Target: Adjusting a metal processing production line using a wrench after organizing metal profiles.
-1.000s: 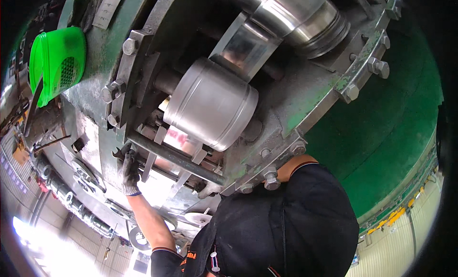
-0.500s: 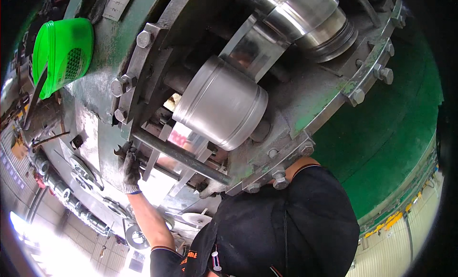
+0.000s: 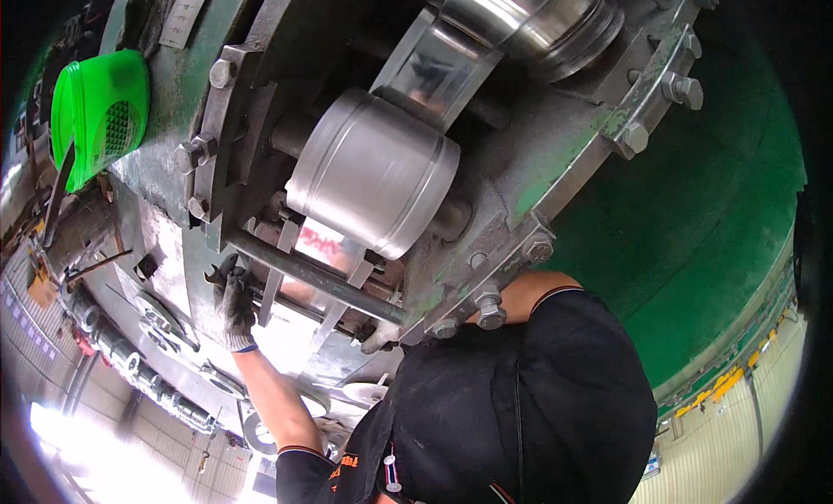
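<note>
My left hand (image 3: 232, 311), in a dark-grey work glove with a pale cuff, is closed at the left end of a steel bar (image 3: 317, 283) on the machine frame. An open-end wrench (image 3: 213, 275) sticks out past its fingers, jaw to the upper left. My right forearm (image 3: 516, 297) passes behind the bolted frame edge. Part of my gloved right hand (image 3: 380, 337) shows in the gap near the bar's right end; its fingers are mostly hidden. Above the hands sits a large, smooth steel roller (image 3: 375, 174), with a shiny metal strip (image 3: 438, 68) running behind it.
A second polished roller (image 3: 538, 22) is farther up. Hex bolts (image 3: 490, 311) jut from the frame's right edge, beside a green curved surface (image 3: 685, 235). A bright green plastic container (image 3: 100, 114) stands at the upper left. Metal discs (image 3: 165, 326) lie at the lower left.
My view has shifted, so the rollers and frame appear farther left and slightly higher or lower in places. My left hand keeps its hold by the bar; the right stays near the bar's other end.
</note>
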Demonstrator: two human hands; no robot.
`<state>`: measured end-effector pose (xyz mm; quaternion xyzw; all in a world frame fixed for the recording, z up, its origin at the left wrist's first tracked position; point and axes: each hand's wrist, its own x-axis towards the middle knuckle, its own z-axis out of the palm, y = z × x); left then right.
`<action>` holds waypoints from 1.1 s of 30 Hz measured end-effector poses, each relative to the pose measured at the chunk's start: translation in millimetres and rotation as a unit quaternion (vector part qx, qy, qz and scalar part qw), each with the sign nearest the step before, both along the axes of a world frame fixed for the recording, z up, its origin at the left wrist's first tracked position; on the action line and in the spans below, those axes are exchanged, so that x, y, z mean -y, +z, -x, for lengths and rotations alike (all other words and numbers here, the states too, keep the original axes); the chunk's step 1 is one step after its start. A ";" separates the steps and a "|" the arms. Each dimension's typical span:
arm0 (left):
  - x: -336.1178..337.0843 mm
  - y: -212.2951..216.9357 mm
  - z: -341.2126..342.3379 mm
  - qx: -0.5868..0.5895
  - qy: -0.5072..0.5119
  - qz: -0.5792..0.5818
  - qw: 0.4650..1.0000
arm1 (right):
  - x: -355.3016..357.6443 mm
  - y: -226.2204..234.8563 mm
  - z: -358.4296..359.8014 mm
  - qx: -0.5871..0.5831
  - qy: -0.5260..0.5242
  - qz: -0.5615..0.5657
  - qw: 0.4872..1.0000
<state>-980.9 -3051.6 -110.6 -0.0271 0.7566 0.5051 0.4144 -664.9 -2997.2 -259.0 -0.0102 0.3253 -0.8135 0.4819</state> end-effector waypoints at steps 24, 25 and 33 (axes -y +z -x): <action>-5.9 8.8 0.0 0.016 -0.047 0.016 0.999 | 11.9 5.2 3.8 0.031 -0.005 0.052 0.998; -10.6 12.4 -1.9 0.018 -0.048 0.032 0.998 | 5.7 10.0 3.0 0.039 -0.016 0.052 0.998; 5.8 1.9 7.8 0.026 -0.027 -0.010 0.999 | -38.3 48.7 1.9 0.081 -0.080 0.045 0.993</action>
